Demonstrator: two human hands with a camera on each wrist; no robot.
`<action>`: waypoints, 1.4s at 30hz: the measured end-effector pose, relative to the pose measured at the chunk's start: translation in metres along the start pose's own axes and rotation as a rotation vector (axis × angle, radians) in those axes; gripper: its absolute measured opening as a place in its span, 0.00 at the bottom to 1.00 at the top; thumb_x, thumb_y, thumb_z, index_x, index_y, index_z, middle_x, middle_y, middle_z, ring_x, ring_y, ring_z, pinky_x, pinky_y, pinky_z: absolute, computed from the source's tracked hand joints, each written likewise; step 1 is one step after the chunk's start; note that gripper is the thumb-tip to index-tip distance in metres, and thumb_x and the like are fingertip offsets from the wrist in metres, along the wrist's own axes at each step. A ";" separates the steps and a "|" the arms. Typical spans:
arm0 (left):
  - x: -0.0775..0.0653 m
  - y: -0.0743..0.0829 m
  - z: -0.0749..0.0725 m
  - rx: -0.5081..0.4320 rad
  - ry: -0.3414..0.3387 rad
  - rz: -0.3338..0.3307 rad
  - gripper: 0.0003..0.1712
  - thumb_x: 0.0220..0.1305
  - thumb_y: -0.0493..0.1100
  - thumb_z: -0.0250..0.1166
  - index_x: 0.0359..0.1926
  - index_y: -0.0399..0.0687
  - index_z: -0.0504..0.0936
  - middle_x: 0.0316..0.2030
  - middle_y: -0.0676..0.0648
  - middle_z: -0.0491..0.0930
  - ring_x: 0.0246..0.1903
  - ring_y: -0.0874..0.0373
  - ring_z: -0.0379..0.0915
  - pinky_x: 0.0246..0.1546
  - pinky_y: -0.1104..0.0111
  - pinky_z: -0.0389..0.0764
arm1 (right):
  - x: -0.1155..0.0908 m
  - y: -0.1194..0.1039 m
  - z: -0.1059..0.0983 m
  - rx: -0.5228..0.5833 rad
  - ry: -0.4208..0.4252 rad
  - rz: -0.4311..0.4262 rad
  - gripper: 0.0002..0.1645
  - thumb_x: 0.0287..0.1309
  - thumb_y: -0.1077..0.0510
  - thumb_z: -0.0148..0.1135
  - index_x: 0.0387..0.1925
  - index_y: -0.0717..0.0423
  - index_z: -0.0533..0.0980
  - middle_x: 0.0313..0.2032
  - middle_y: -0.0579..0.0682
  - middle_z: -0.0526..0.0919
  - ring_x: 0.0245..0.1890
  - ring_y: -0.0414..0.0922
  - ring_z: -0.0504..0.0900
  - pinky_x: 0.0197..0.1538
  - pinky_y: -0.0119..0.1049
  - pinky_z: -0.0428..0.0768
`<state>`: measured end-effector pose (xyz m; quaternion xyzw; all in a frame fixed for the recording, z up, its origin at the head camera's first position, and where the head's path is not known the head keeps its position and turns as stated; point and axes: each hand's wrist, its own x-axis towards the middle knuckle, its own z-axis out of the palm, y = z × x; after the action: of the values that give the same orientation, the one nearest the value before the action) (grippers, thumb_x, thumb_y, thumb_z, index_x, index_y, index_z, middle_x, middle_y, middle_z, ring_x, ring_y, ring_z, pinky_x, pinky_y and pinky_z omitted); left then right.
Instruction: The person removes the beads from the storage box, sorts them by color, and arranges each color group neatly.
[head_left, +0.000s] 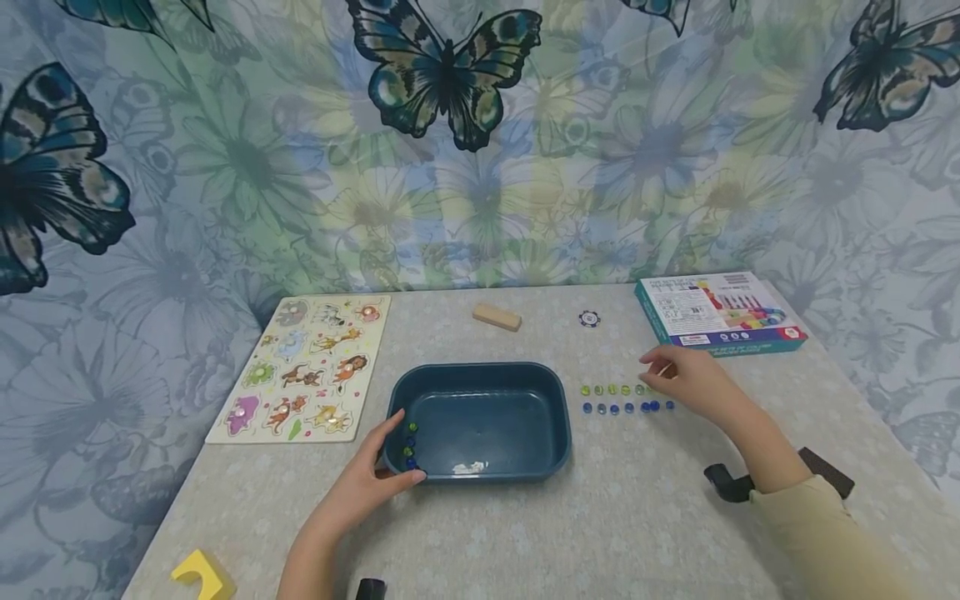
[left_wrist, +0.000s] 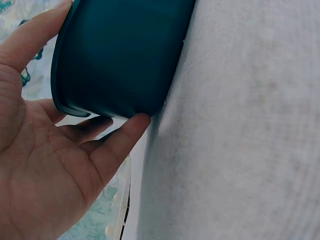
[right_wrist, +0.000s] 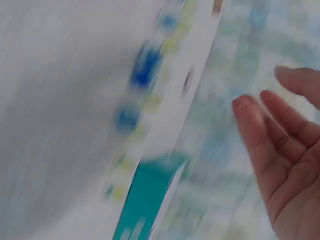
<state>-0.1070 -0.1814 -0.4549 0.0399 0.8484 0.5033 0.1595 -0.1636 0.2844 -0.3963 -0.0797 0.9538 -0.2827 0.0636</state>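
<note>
A dark blue plastic basin (head_left: pixel 491 425) sits mid-table. Its left front corner is gripped by my left hand (head_left: pixel 360 483), thumb at the front rim and fingers along the left side; the left wrist view shows fingertips against the outer wall (left_wrist: pixel 125 55). Inside, several green and blue glass marbles (head_left: pixel 409 451) lie along the left end. To the right of the basin run two rows, green marbles (head_left: pixel 612 389) behind and blue marbles (head_left: pixel 615 409) in front. Over the right end of these rows hovers my right hand (head_left: pixel 693 383), thumb and fingers apart with nothing between them in the right wrist view (right_wrist: pixel 290 145).
An animal peg puzzle board (head_left: pixel 307 367) lies at left. Behind the basin are a wooden block (head_left: pixel 497 317) and a poker chip (head_left: pixel 589 319). A flat game box (head_left: pixel 720 312) stands at back right, close to my right hand. A yellow arch block (head_left: pixel 204 573) is at front left.
</note>
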 end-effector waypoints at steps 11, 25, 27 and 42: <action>0.000 -0.002 0.001 -0.008 0.004 0.019 0.52 0.52 0.51 0.71 0.72 0.62 0.50 0.71 0.42 0.42 0.67 0.36 0.45 0.52 0.54 0.73 | 0.013 -0.100 0.072 0.089 -0.161 -0.382 0.13 0.56 0.59 0.64 0.44 0.55 0.79 0.32 0.39 0.80 0.32 0.34 0.77 0.35 0.28 0.78; -0.001 -0.002 -0.001 -0.040 -0.013 0.024 0.51 0.53 0.50 0.71 0.71 0.64 0.50 0.72 0.43 0.42 0.68 0.38 0.43 0.53 0.54 0.73 | 0.042 -0.174 0.169 0.103 -0.436 -0.455 0.12 0.53 0.60 0.66 0.41 0.54 0.81 0.26 0.36 0.79 0.26 0.29 0.76 0.31 0.23 0.75; -0.001 -0.002 -0.002 -0.045 -0.013 0.031 0.51 0.53 0.50 0.71 0.71 0.63 0.50 0.72 0.43 0.42 0.68 0.39 0.43 0.53 0.54 0.73 | 0.046 -0.184 0.174 0.096 -0.443 -0.458 0.11 0.53 0.60 0.66 0.41 0.55 0.81 0.25 0.36 0.79 0.25 0.29 0.75 0.30 0.22 0.74; 0.001 -0.002 -0.003 -0.049 -0.025 0.028 0.53 0.52 0.53 0.71 0.72 0.61 0.49 0.72 0.44 0.40 0.68 0.37 0.41 0.51 0.55 0.74 | 0.057 -0.223 0.194 0.013 -0.493 -0.403 0.05 0.56 0.63 0.62 0.33 0.54 0.83 0.25 0.39 0.79 0.22 0.34 0.74 0.27 0.25 0.73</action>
<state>-0.1084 -0.1846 -0.4555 0.0541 0.8331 0.5254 0.1640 -0.1610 -0.0137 -0.4396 -0.3329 0.8727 -0.2678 0.2363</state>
